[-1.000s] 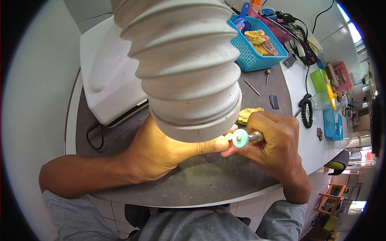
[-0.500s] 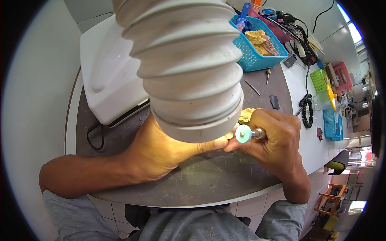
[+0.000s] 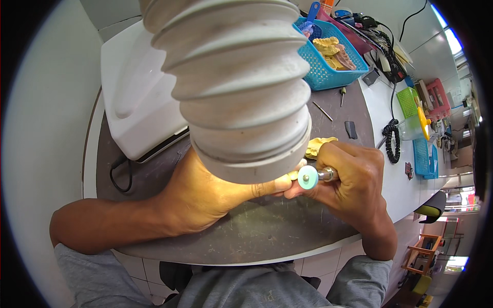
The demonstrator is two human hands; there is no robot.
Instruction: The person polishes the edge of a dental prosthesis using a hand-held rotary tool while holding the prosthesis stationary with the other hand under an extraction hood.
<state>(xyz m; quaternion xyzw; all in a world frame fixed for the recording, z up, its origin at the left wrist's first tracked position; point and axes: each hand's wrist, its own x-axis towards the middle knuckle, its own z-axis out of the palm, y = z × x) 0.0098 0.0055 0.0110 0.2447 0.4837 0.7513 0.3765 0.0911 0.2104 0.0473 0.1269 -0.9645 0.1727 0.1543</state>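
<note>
My right hand (image 3: 354,177) is closed round a metal handpiece (image 3: 327,174) with a round, pale green disc (image 3: 308,177) on its tip. My left hand (image 3: 210,192) comes in from the left, its thumb stretched toward that disc. A small yellowish piece (image 3: 293,175) is pinched at its fingertips, right by the disc; whether they touch I cannot tell. The left fingers are largely hidden under a wide grey ribbed hose (image 3: 241,92). Just behind my right hand lies a yellow plaster dental cast (image 3: 319,147), partly covered by that hand.
A white machine housing (image 3: 138,92) stands at the left. Farther back, a blue basket (image 3: 334,81) holds yellow and pink dental casts. Two thin burs, one a metal rod (image 3: 323,111), and a dark flat scrap (image 3: 351,130) lie on the desk. A coiled black cable (image 3: 391,141) hangs at right.
The green disc on the handpiece has shifted slightly left, closer to my left fingertips. Both hands keep their grips.
</note>
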